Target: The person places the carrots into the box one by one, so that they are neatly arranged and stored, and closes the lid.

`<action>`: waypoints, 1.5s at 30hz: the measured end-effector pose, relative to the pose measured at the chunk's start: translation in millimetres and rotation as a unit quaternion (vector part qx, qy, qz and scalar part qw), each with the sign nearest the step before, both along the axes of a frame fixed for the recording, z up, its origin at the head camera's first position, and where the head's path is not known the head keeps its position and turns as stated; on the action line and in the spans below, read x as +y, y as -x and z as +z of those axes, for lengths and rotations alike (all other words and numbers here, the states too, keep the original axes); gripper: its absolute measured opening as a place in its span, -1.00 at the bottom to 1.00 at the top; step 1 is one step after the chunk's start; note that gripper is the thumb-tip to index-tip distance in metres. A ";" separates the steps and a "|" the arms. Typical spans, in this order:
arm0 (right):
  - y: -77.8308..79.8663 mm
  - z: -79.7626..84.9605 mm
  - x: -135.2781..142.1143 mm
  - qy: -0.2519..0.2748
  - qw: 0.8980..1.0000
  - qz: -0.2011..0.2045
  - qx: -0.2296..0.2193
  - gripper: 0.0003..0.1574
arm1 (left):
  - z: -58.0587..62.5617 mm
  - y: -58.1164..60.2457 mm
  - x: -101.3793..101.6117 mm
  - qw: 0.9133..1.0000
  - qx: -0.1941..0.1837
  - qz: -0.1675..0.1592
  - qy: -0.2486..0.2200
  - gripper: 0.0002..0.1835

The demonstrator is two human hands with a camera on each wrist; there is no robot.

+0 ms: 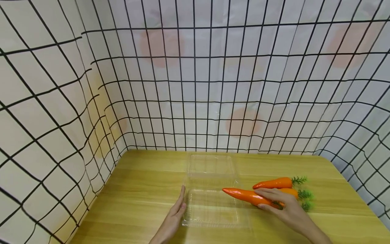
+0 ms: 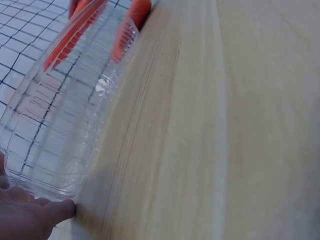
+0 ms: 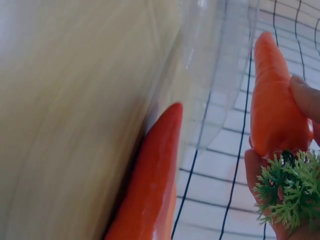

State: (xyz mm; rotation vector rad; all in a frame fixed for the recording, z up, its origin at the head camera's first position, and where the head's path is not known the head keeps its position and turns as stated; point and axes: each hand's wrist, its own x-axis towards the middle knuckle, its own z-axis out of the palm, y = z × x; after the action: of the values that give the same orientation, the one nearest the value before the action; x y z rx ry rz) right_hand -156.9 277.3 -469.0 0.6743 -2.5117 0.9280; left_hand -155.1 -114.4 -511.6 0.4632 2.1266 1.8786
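Observation:
An orange carrot (image 1: 242, 194) with a feathery green top is held in my right hand (image 1: 289, 209), its tip pointing left over the right side of a clear plastic box. In the right wrist view the thumb and fingers grip the carrot (image 3: 272, 100) near its leafy end. The clear box (image 1: 210, 224) lies with its hinged lid (image 1: 210, 156) folded back behind it. My left hand (image 1: 173, 218) rests along the box's left side, fingers fairly straight, thumb at the near corner in the left wrist view. More carrots lie under and behind my right hand, partly hidden.
One carrot (image 1: 274, 183) lies behind the right hand, and another (image 1: 289, 192) is partly covered by it; green leaves (image 1: 307, 204) show beside them. The wooden table (image 1: 137, 189) is bounded by black-grid mesh walls (image 1: 210, 81) at the back and sides.

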 end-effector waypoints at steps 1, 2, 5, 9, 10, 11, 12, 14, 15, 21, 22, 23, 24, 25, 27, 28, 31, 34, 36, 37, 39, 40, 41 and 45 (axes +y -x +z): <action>1.4 0.4 -3.2 -0.001 1.000 0.004 0.000 -0.36 | 0.3 0.1 0.1 1.000 -0.001 -0.002 -0.001 -0.32; 2.4 0.9 -6.1 -0.003 1.000 0.005 0.000 -0.36 | 0.5 0.1 0.1 1.000 -0.001 -0.002 -0.001 -0.32; 4.8 2.3 -14.0 -0.010 1.000 0.022 0.000 -0.38 | 1.1 0.0 0.2 1.000 -0.005 -0.002 -0.002 -0.32; 8.5 2.2 -23.4 -0.013 0.999 0.044 -0.007 -0.42 | 1.1 -0.2 0.2 1.000 -0.007 -0.001 -0.001 -0.32; 9.3 1.9 -25.3 -0.014 0.999 0.045 -0.009 -0.43 | 0.9 -0.2 0.1 1.000 -0.007 -0.001 -0.001 -0.32; 10.4 1.6 -27.2 -0.017 0.999 0.044 -0.010 -0.44 | 0.7 -0.2 0.0 1.000 -0.006 0.000 0.000 -0.32; 11.4 1.4 -28.8 -0.018 0.999 0.045 -0.015 -0.44 | 0.5 -0.2 0.0 1.000 -0.005 0.001 0.000 -0.32; 13.0 1.3 -31.9 -0.020 0.999 0.047 -0.021 -0.45 | 0.0 -0.2 -0.2 1.000 -0.003 0.003 0.002 -0.32; 13.7 1.3 -33.4 -0.021 0.998 0.045 -0.026 -0.45 | -0.2 -0.1 -0.3 1.000 -0.002 0.005 0.004 -0.32; 18.0 2.4 -43.9 -0.031 0.996 0.049 -0.074 -0.48 | -0.3 0.0 -0.8 1.000 0.003 0.016 0.014 -0.33; 18.9 2.6 -45.6 -0.034 0.995 0.054 -0.078 -0.49 | -0.3 0.1 -0.9 1.000 0.003 0.015 0.014 -0.33; 20.1 2.9 -47.3 -0.033 0.994 0.057 -0.085 -0.49 | -0.3 0.2 -1.0 1.000 0.003 0.016 0.014 -0.33; 21.3 3.0 -49.0 -0.034 0.994 0.062 -0.087 -0.50 | -0.3 0.3 -1.1 1.000 0.004 0.016 0.014 -0.33; 22.5 3.1 -50.6 -0.032 0.993 0.068 -0.091 -0.51 | -0.2 0.4 -1.2 1.000 0.004 0.015 0.013 -0.33; 24.9 3.0 -53.6 -0.035 0.992 0.077 -0.088 -0.52 | -0.2 0.5 -1.4 1.000 0.005 0.014 0.014 -0.33; 26.1 2.8 -55.0 -0.037 0.992 0.083 -0.086 -0.52 | -0.3 0.6 -1.4 1.000 0.006 0.014 0.015 -0.33; 29.2 2.5 -58.8 -0.036 0.991 0.102 -0.082 -0.54 | -0.2 0.5 -1.3 1.000 0.005 0.013 0.015 -0.33; 32.2 1.2 -62.4 -0.048 0.989 0.113 -0.076 -0.55 | -0.1 0.3 -1.0 1.000 0.003 0.011 0.013 -0.33; 34.2 -0.7 -64.6 -0.060 0.988 0.118 -0.075 -0.55 | 0.0 0.1 -0.7 1.000 0.001 0.012 0.013 -0.32; 35.3 -1.8 -65.7 -0.064 0.988 0.120 -0.076 -0.54 | 0.0 0.1 -0.6 1.000 0.001 0.012 0.013 -0.32; 37.5 -5.0 -67.3 -0.073 0.987 0.122 -0.076 -0.52 | 0.0 0.1 -0.4 1.000 0.000 0.013 0.014 -0.33; 38.5 -6.2 -67.8 -0.075 0.986 0.124 -0.079 -0.52 | 0.0 0.0 -0.2 1.000 0.001 0.015 0.015 -0.33; 39.6 -7.5 -68.1 -0.076 0.986 0.125 -0.081 -0.52 | -0.1 0.1 0.0 1.000 0.002 0.016 0.017 -0.33; 42.9 -9.5 -69.4 -0.079 0.985 0.126 -0.088 -0.51 | -0.6 0.4 0.1 1.000 0.005 0.020 0.021 -0.33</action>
State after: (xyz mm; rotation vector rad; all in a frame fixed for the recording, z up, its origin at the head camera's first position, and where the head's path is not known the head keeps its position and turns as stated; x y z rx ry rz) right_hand -199.8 208.0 -478.5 1.0223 -2.7219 0.9131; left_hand -155.5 -114.3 -512.2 0.4243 2.1918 1.8532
